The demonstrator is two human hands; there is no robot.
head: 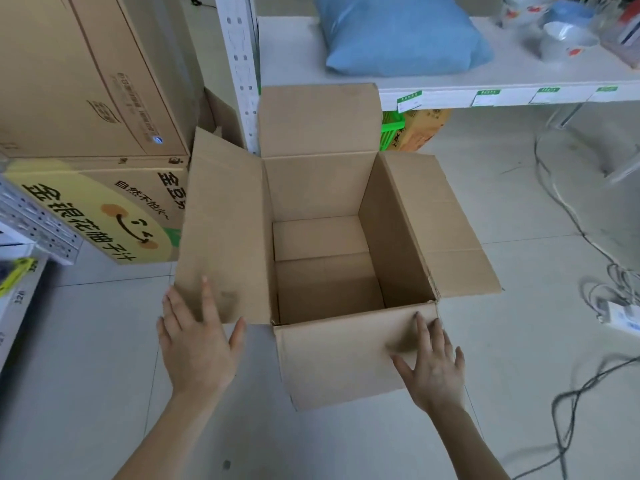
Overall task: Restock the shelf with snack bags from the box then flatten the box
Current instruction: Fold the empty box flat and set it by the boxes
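Note:
A brown cardboard box [311, 188] stands on the tiled floor with all its top flaps spread outward. Nothing lies inside it; only the bottom flaps show. My left hand [197, 344] is spread flat with straight fingers over the near corner of the left flap. My right hand [433, 362] is spread flat against the right part of the near flap, fingers straight. A blue snack bag [398, 36] lies on the white shelf [519, 88] behind the box.
Large printed cartons [86, 133] are stacked at the left beside a white shelf post [242, 64]. A green basket [391, 129] and a yellow bag sit under the shelf. Cables and a power strip [620, 313] lie on the floor at the right.

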